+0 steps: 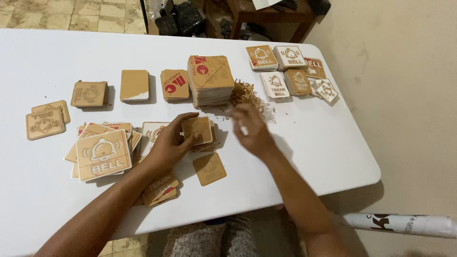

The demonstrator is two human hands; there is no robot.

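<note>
My left hand (173,140) rests on a small pile of square wooden plaques (200,133) near the middle of the white table (309,147), thumb on the top one. My right hand (250,131) hovers just to the right of that pile, blurred, fingers curled near a small pale scrap; whether it grips anything is unclear. A single plaque (209,169) lies flat below the pile. Brown peeled scraps (245,95) are heaped just beyond my right hand.
Tall plaque stack (210,81) and smaller stacks (134,85) line the far side. Bell-engraved plaques (102,154) lie fanned at left, more (290,71) at far right. A rolled white tube (400,223) lies on the floor at right; the table's right edge is close.
</note>
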